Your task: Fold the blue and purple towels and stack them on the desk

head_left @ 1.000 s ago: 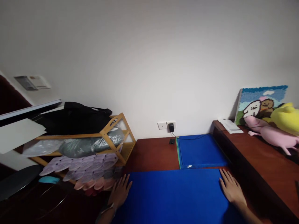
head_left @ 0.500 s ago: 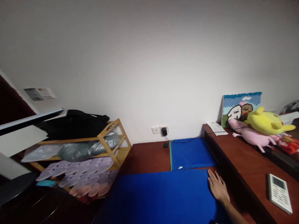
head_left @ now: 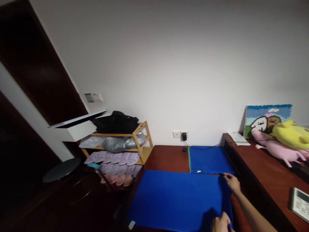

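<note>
A large blue cloth [head_left: 178, 198] lies spread flat on the dark red-brown table, with a white tag [head_left: 131, 225] at its near left corner. My right hand [head_left: 232, 183] pinches the cloth's far right corner, thumb and fingers closed together. Low in the picture, my left hand [head_left: 220, 223] is closed at the near right part of the same cloth, partly cut off by the bottom edge. Just beyond lies a smaller folded blue cloth [head_left: 210, 159] with a green edge and a small white label.
A raised brown ledge [head_left: 263, 164] on the right carries plush toys [head_left: 277, 148], a dog picture [head_left: 267, 117] and a calculator-like white device [head_left: 301, 204]. A black plug [head_left: 184, 136] with a cable sits in the wall. Leftward stand a wooden rack [head_left: 142, 151] of slippers and a round stool [head_left: 61, 170].
The view has swung left. My right hand, flat on the cloth before, now pinches its far right corner. My left hand has come into view at the near right side.
</note>
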### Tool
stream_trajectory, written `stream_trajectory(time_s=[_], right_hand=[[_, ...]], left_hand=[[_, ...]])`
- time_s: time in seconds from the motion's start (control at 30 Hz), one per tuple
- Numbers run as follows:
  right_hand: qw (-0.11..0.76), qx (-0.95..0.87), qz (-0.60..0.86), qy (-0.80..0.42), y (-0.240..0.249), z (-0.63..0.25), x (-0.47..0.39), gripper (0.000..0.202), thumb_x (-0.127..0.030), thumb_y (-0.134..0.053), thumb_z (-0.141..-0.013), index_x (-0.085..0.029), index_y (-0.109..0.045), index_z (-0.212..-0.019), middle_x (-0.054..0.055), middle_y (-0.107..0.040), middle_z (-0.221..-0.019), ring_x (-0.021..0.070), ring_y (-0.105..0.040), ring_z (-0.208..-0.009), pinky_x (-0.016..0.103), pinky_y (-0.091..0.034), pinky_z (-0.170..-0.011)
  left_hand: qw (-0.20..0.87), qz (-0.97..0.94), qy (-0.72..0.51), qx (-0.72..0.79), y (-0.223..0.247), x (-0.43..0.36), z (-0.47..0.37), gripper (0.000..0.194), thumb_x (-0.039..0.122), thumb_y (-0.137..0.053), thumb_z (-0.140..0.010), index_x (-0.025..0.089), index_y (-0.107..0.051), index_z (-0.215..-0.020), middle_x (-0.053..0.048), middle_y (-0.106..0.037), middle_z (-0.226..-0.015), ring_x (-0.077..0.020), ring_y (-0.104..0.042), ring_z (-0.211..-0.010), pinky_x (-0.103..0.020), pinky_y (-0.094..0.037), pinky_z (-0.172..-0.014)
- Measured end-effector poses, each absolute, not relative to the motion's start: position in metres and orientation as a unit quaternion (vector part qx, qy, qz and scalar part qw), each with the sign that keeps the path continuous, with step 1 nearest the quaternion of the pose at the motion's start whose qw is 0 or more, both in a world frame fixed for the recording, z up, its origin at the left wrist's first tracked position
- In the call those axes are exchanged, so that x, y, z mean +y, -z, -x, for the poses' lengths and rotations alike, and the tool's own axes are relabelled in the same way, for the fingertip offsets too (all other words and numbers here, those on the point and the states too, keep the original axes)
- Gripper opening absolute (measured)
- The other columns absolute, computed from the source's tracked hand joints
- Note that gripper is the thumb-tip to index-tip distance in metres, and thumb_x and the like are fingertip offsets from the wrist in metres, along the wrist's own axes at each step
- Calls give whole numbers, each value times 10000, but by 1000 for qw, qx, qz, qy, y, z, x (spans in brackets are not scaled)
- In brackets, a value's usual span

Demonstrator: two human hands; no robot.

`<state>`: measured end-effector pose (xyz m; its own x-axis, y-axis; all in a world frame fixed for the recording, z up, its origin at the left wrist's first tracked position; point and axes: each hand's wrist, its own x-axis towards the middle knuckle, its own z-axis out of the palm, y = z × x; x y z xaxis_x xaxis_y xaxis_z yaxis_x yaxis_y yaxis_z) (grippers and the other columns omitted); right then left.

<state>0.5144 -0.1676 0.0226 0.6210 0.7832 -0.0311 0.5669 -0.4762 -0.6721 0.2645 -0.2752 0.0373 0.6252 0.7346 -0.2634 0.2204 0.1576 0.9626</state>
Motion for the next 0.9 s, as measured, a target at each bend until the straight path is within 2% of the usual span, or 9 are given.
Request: stream_trajectory(time_s=[0.1,0.23,0.37,0.47,0.6,0.7,0.8,0.9], right_hand=[[296,-399,852,-166,-31,-490,-157,411,-419,-525,-780,-208,-774,-1029,120,-790,-1016,271,-748,-974,348,-584,-800],[259,-381,873,-162,-43,-454,-158,393,-402,-574,-722,-180,-777,-975,171,-773,-940,343,-750,-915,437,-586,-736],[255,-395,865,-176,-68,-418,-140,427,-385,-500,-806,-135,-761,-1035,180,-765,-853,328,-753,-830,428,-578,-741],[273,-442,834,-187,-97,-378,-97,445,-369,-422,-885,-155,-737,-1115,135,-782,-918,282,-747,-880,388,-563,-827],[297,-540,757,-215,-128,-290,-21,410,-400,-408,-959,-198,-738,-1094,78,-772,-1112,250,-699,-1085,323,-522,-930],[294,-608,695,-248,-136,-204,27,324,-419,-500,-986,-202,-730,-1057,70,-756,-1133,231,-679,-1101,341,-513,-973],[268,-657,647,-279,-130,-120,58,297,-444,-607,-974,-192,-686,-1109,60,-707,-1172,207,-667,-1058,420,-542,-959],[226,-691,616,-303,-111,-53,73,328,-449,-647,-955,-199,-661,-1167,48,-671,-1201,218,-659,-1052,416,-568,-908]], left_hand=[[581,-620,-270,453,-38,-259,-233,215,290,-782,-635,316,-604,-752,-38,-672,-757,-304,-675,-956,-412,-487,-844],[565,-612,-285,474,-35,-252,-191,226,339,-743,-635,315,-529,-702,0,-606,-611,-289,-678,-775,-409,-484,-768],[563,-602,-254,506,-36,-250,-162,239,297,-727,-629,308,-495,-687,17,-588,-548,-277,-685,-674,-398,-487,-705],[587,-567,-272,510,-45,-242,-133,236,296,-715,-661,293,-492,-738,18,-632,-555,-256,-694,-617,-365,-494,-649],[594,-504,-388,492,-65,-225,-66,276,462,-683,-762,275,-489,-828,6,-689,-617,-230,-726,-645,-326,-521,-663],[560,-481,-442,510,-75,-214,3,381,623,-622,-793,273,-507,-889,-20,-725,-675,-245,-744,-709,-338,-541,-719],[493,-470,-440,585,-73,-207,78,455,713,-541,-808,277,-536,-935,-17,-719,-656,-262,-740,-742,-359,-544,-777],[408,-470,-394,676,-53,-199,140,423,687,-466,-841,279,-564,-894,-39,-728,-729,-270,-733,-809,-369,-539,-809]])
